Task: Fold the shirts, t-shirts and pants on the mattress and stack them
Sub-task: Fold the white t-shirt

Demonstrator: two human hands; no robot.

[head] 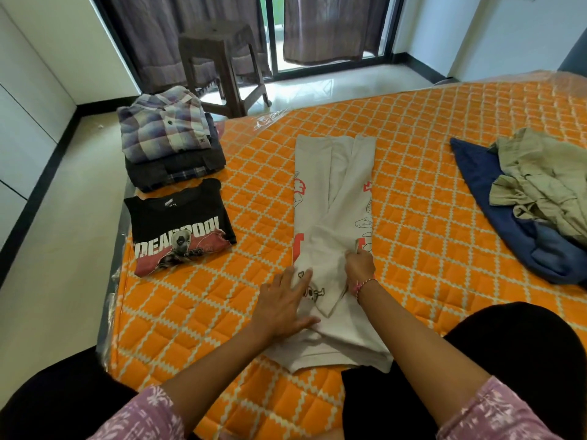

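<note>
Pressing flat with spread fingers, the left hand (pixel 284 304) is anchoring the white t-shirt (pixel 333 236) at the mattress (pixel 413 192) centre, so the right hand (pixel 359 268), pinching a fabric edge, is judged to be tightening the fold. Finished stack (pixel 168 138) is lying left, keeping workspace separate.

Left hand (pixel 283 304) flattens cream t-shirt (pixel 333 217); right hand (pixel 359 267) pinches it.

text: "DEADPOOL" | on: black folded t-shirt (pixel 179 227) chest print; neck label unreadable
</note>
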